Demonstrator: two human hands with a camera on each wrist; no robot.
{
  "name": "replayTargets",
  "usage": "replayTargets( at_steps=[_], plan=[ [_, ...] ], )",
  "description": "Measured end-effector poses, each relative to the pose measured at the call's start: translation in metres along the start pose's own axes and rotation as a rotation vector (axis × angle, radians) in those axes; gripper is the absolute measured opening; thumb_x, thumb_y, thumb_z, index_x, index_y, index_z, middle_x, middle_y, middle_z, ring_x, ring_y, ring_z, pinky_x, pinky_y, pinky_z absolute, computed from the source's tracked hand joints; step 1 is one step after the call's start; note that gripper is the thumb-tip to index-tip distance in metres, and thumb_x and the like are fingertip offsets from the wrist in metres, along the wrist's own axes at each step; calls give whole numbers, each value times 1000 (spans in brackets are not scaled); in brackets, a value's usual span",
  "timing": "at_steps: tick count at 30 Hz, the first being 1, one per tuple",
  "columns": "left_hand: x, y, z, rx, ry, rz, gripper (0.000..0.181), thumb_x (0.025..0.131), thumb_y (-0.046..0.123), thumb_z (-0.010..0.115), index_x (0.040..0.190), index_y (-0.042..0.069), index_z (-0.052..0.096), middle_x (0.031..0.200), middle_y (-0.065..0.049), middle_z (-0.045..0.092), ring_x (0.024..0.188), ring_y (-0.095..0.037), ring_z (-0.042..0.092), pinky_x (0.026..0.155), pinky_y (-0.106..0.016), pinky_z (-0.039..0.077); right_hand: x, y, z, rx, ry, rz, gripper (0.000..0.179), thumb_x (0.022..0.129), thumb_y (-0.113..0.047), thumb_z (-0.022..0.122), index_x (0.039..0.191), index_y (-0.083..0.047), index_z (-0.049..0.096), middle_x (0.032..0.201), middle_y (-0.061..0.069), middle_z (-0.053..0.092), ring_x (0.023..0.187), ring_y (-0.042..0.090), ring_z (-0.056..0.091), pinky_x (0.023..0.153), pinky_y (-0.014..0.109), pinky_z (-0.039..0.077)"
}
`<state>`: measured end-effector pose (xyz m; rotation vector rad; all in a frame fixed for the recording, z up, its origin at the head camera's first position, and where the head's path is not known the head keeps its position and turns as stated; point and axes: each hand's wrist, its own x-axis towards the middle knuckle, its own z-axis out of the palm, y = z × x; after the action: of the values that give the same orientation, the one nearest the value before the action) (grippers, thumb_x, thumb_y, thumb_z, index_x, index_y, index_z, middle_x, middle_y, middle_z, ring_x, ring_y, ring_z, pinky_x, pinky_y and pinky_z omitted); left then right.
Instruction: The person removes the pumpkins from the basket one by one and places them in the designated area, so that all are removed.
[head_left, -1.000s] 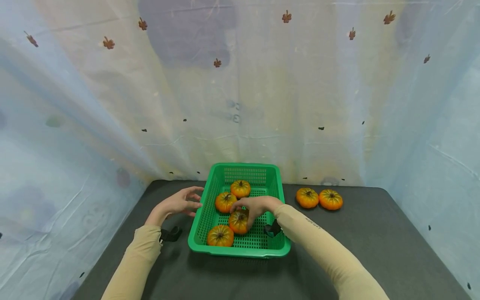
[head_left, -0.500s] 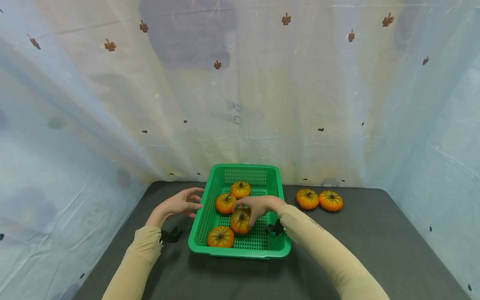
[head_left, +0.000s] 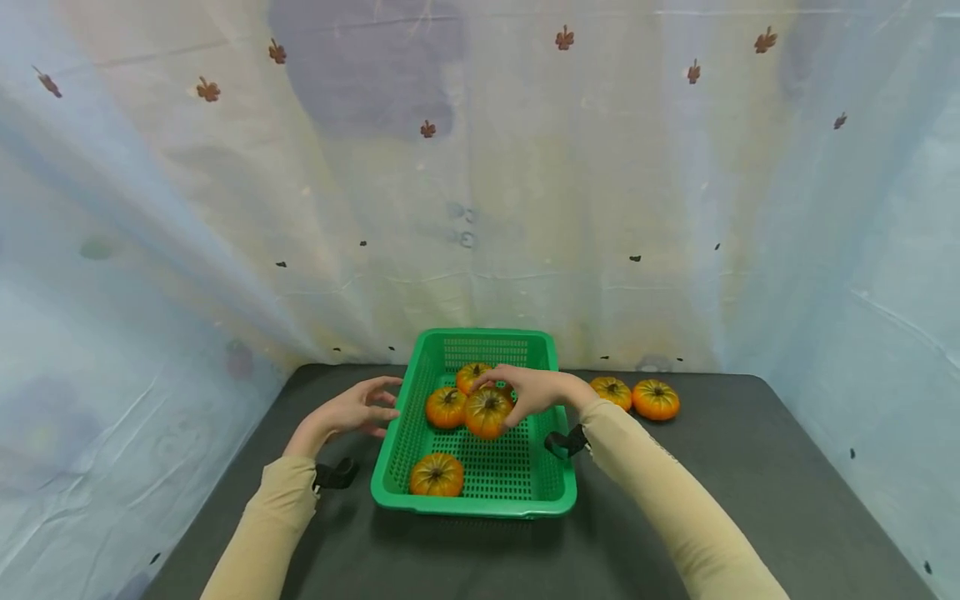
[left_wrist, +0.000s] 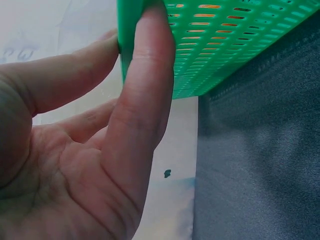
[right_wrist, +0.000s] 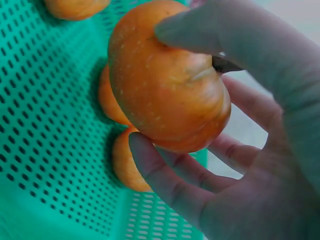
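Observation:
My right hand [head_left: 536,389] grips a small orange pumpkin [head_left: 487,412] around its sides, holding it above the floor of the green basket [head_left: 472,507]. In the right wrist view, thumb and fingertips press on the pumpkin [right_wrist: 167,80], whose dark stem faces the palm. Two more pumpkins lie near the basket's far left: one [head_left: 446,408] in plain sight, the other [head_left: 470,375] partly hidden by the right hand. Another pumpkin [head_left: 437,475] lies in the near left corner. My left hand [head_left: 356,410], fingers loosely bent, touches the outside of the basket's left rim [left_wrist: 128,37].
Two pumpkins, one [head_left: 611,390] partly behind the right wrist and one [head_left: 656,400] beside it, lie on the dark table [head_left: 750,467] right of the basket. A pale patterned curtain [head_left: 510,208] hangs behind the table and along its sides.
My right hand has lifted the pumpkin from the basket's middle and carried it slightly away from me, towards the far pumpkins. The left hand stays at the rim.

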<state>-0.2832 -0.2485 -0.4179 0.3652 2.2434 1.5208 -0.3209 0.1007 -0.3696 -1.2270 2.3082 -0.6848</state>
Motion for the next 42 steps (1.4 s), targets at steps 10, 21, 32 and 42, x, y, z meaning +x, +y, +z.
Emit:
replayTargets(
  at_steps=[10,21,32,42],
  plan=[
    [0,-3,-2,-25,-11,7,73,93,16,66,151,6,22,128,-24,46,101,-31,61,80,-44,57,-40,11,-28,71,108,-51,68,85,-12,72,145,-12,39,144,7,32,126,24,35,92,42,44],
    [-1,-1,-3,-19,-18,24,73,94,16,65,151,5,20,127,-25,46,101,-31,61,81,-44,56,-87,30,-50,179,259,-48,72,85,-14,75,146,-12,37,146,7,32,121,34,44,93,43,49],
    [-1,-2,-1,-11,-23,26,73,94,16,64,151,4,20,128,-25,46,102,-31,61,81,-44,56,-141,59,-61,174,380,32,71,85,-14,76,144,-10,38,144,12,34,121,37,45,94,49,47],
    [-1,-2,-2,-7,-21,21,73,94,16,65,151,4,20,127,-25,46,101,-31,62,81,-44,56,-192,86,-61,174,506,114,67,88,-10,71,144,-4,35,140,20,32,116,41,45,85,42,51]
  ],
)
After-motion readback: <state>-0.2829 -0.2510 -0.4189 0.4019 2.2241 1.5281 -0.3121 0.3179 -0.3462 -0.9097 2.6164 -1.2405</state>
